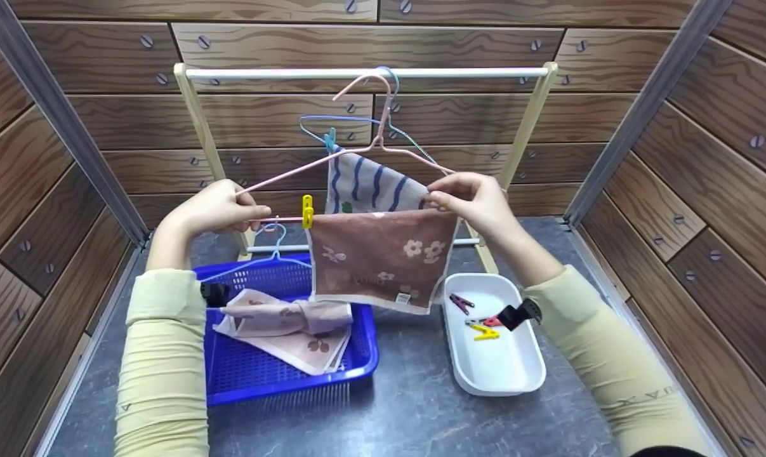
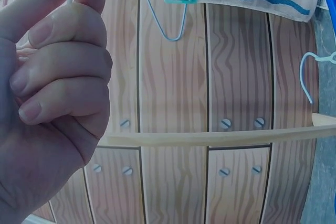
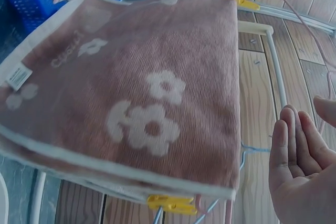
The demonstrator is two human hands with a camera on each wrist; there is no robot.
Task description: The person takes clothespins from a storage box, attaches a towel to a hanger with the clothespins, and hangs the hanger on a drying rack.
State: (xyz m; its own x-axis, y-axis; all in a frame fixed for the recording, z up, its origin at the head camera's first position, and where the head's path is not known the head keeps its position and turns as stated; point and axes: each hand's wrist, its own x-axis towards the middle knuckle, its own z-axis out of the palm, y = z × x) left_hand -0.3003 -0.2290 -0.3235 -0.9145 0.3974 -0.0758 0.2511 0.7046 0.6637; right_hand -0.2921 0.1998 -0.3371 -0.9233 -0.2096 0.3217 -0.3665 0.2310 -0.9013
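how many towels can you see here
3, possibly more: a brown flowered towel pegged on the pink hanger, a blue-striped towel hanging behind it, and a crumpled one in the blue basket, which may hide others in its folds.

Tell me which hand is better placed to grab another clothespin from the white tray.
Likely the right hand: the white tray of clothespins lies just below it, while the left hand grips the pink hanger across the brown towel.

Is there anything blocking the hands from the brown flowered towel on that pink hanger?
Nothing visible does. The left hand grips the pink wire hanger beside the yellow clothespin; the right hand already touches the brown flowered towel.
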